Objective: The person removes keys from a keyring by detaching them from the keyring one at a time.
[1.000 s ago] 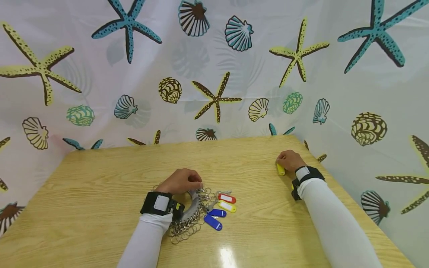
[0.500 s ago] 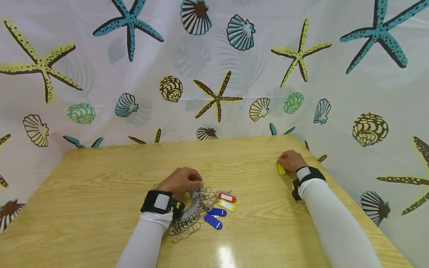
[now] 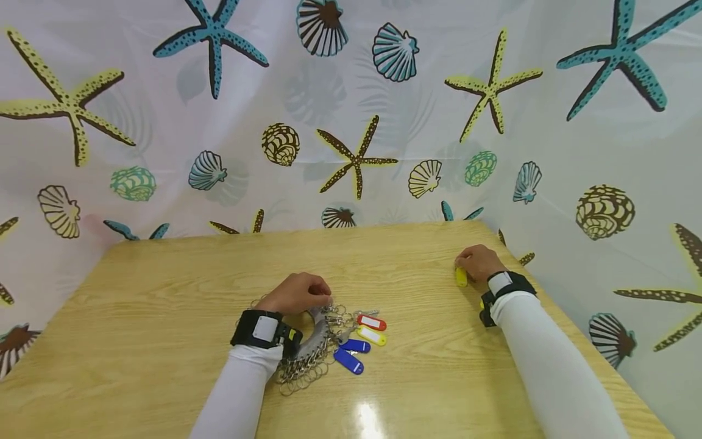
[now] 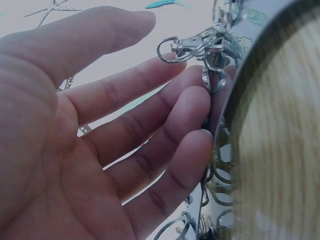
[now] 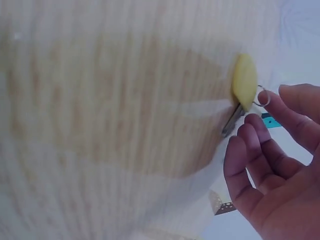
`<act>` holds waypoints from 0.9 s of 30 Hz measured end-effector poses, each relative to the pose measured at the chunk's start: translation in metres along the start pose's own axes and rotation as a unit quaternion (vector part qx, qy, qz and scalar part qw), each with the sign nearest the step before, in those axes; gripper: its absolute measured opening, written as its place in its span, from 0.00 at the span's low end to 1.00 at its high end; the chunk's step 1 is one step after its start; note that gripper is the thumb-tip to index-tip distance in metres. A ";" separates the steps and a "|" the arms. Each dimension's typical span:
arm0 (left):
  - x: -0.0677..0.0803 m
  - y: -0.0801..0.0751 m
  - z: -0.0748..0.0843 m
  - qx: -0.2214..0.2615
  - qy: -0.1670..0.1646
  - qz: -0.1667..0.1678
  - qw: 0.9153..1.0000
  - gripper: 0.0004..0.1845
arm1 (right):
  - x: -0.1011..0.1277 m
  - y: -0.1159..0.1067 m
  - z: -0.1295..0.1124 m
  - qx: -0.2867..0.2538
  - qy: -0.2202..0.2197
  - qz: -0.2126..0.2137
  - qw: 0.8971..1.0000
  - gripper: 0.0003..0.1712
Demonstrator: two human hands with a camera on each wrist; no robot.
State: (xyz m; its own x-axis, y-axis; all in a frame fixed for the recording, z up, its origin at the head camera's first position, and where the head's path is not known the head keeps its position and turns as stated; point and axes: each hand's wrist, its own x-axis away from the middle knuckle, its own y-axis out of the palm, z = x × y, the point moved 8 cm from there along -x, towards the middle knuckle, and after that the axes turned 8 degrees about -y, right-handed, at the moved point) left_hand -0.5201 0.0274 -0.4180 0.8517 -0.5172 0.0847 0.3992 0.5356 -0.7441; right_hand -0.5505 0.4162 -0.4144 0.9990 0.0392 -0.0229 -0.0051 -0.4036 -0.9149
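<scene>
Here, loose right-hand fingers [image 5: 260, 150] touch the yellow key tag [image 3: 461, 277], lying lengthwise away.

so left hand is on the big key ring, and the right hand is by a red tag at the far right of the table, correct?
Not quite: the tag by the right hand is yellow, not red, as the head view and the right wrist view show. The left hand is on the big key ring, as you say.
</scene>
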 end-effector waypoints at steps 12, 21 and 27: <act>0.003 0.000 -0.006 0.003 -0.016 -0.004 1.000 0.08 | -0.004 -0.006 -0.042 0.012 -0.078 0.009 0.997 0.19; 0.001 -0.002 -0.007 0.000 -0.016 -0.014 1.000 0.08 | -0.012 -0.001 -0.089 0.002 -0.134 -0.003 0.991 0.17; 0.000 -0.004 -0.007 -0.005 -0.007 -0.016 1.000 0.09 | -0.011 0.011 -0.120 -0.009 -0.171 -0.016 0.985 0.16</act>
State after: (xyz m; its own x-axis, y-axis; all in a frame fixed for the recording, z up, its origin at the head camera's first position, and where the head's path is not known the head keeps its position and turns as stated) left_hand -0.5240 0.0208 -0.4192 0.8434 -0.5242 0.1175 0.4226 0.5125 -0.7475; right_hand -0.5566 0.3019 -0.3761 0.9250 0.3568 -0.1306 0.0306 -0.4124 -0.9105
